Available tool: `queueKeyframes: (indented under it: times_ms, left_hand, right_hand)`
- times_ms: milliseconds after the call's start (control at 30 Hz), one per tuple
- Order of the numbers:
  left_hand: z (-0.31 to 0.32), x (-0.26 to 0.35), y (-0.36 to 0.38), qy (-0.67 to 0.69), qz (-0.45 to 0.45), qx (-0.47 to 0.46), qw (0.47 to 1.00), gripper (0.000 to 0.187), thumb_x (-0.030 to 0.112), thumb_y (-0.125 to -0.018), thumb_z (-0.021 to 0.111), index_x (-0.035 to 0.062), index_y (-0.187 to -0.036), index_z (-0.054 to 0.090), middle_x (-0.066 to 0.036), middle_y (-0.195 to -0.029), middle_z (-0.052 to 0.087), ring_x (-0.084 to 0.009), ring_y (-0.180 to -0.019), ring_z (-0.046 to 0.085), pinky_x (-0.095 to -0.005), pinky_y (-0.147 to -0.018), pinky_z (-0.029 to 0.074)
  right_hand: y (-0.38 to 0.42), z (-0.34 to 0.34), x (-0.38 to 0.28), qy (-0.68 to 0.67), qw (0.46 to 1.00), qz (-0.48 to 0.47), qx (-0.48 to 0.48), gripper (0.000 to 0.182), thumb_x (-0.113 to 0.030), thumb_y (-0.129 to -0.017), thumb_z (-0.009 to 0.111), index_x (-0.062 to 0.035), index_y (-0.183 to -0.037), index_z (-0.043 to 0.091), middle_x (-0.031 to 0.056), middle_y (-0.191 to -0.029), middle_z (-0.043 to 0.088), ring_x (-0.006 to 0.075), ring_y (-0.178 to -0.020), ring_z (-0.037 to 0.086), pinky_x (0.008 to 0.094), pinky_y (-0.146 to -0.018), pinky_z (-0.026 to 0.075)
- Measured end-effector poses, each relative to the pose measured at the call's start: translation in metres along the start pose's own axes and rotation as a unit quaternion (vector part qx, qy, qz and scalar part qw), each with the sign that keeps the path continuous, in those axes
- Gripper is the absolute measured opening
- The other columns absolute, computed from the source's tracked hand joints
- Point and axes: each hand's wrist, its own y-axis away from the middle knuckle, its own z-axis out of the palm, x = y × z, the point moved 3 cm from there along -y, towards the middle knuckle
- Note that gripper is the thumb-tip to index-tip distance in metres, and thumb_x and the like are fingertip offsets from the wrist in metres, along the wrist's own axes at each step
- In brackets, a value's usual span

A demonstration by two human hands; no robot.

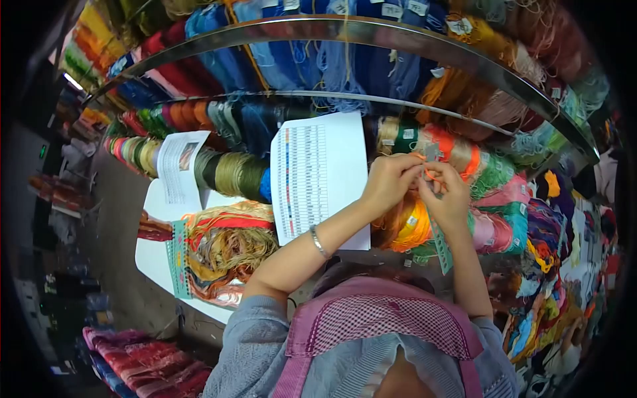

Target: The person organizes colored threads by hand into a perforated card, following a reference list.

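I read my left hand [388, 182] as pinched on orange thread [432, 175]; my right hand [450, 199] closes on the same strand. A perforated green strip [440, 252] runs below the right palm — its grip point is hidden. Done, as far as I can judge: the punched card [180, 259] on the white table [149, 239] carries many threads. Remaining: the green strip's visible lower holes appear unthreaded — whether the orange thread is secured, I cannot tell.
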Motion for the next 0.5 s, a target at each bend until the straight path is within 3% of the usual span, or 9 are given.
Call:
queueKeyframes:
  times_ms: [167, 233, 300, 367, 400, 433, 500]
  left_hand:
    - [-0.001, -0.004, 0.001, 0.065, -0.071, 0.033, 0.995, 0.016, 0.007, -0.089, 0.063, -0.0074, -0.095, 0.067, -0.008, -0.084, 0.069, -0.0125, -0.075, 0.067, -0.0242, -0.061, 0.055]
    - [-0.008, -0.008, 0.006, 0.289, -0.180, 0.008, 0.940, 0.014, 0.006, -0.088, 0.063, -0.0062, -0.094, 0.066, -0.009, -0.087, 0.068, -0.0130, -0.077, 0.067, -0.0237, -0.067, 0.055]
    - [-0.016, -0.006, 0.007, 0.366, -0.174, -0.004, 0.914, 0.014, 0.005, -0.088, 0.061, -0.0041, -0.098, 0.065, -0.010, -0.089, 0.067, -0.0125, -0.075, 0.065, -0.0234, -0.069, 0.053]
    - [-0.019, 0.000, 0.007, 0.492, -0.185, -0.100, 0.845, 0.016, 0.006, -0.090, 0.057, -0.0034, -0.100, 0.065, -0.011, -0.091, 0.066, -0.0121, -0.073, 0.062, -0.0232, -0.067, 0.051]
    - [-0.017, 0.005, 0.009, 0.501, -0.202, -0.140, 0.830, 0.019, 0.006, -0.090, 0.054, -0.0021, -0.103, 0.064, -0.010, -0.083, 0.066, -0.0105, -0.061, 0.059, -0.0209, -0.058, 0.049]
    - [-0.015, 0.008, 0.009, 0.434, -0.202, -0.164, 0.862, 0.019, 0.007, -0.091, 0.053, -0.0009, -0.104, 0.065, -0.009, -0.078, 0.065, -0.0096, -0.057, 0.057, -0.0203, -0.054, 0.048]
    - [-0.005, 0.002, 0.010, 0.253, -0.195, -0.168, 0.933, 0.018, 0.011, -0.092, 0.057, 0.0025, -0.106, 0.066, -0.006, -0.067, 0.063, -0.0080, -0.046, 0.053, -0.0186, -0.046, 0.045]
  right_hand:
    - [0.003, 0.001, 0.004, -0.075, 0.995, 0.065, 0.034, 0.023, 0.002, -0.079, 0.067, -0.0029, -0.101, 0.063, -0.0002, -0.080, 0.059, 0.0015, -0.059, 0.044, 0.0175, -0.054, 0.040]
    - [0.002, -0.003, 0.005, -0.059, 0.996, 0.061, 0.028, 0.023, 0.002, -0.078, 0.067, -0.0022, -0.101, 0.064, 0.0000, -0.080, 0.058, 0.0016, -0.059, 0.044, 0.0174, -0.054, 0.040]
    - [0.002, -0.005, 0.010, -0.047, 0.996, 0.068, 0.015, 0.020, 0.002, -0.077, 0.068, -0.0011, -0.097, 0.067, 0.0002, -0.081, 0.056, 0.0018, -0.061, 0.045, 0.0171, -0.056, 0.039]
    - [0.004, -0.003, 0.010, -0.032, 0.998, 0.062, -0.011, 0.023, 0.002, -0.079, 0.067, -0.0007, -0.102, 0.065, 0.0003, -0.082, 0.057, 0.0022, -0.063, 0.046, 0.0174, -0.058, 0.040]
    - [0.005, -0.001, 0.010, -0.018, 0.998, 0.055, -0.038, 0.027, 0.003, -0.081, 0.065, -0.0002, -0.107, 0.062, 0.0005, -0.083, 0.057, 0.0025, -0.065, 0.048, 0.0176, -0.060, 0.042]
    - [0.006, 0.000, 0.010, -0.016, 0.998, 0.055, -0.037, 0.027, 0.003, -0.081, 0.065, -0.0002, -0.107, 0.062, 0.0005, -0.083, 0.057, 0.0025, -0.065, 0.048, 0.0176, -0.060, 0.042]
    - [0.009, 0.005, 0.009, -0.241, 0.965, 0.105, -0.004, 0.038, 0.004, -0.086, 0.061, 0.0012, -0.122, 0.051, 0.0015, -0.084, 0.058, 0.0038, -0.070, 0.051, 0.0181, -0.064, 0.043]
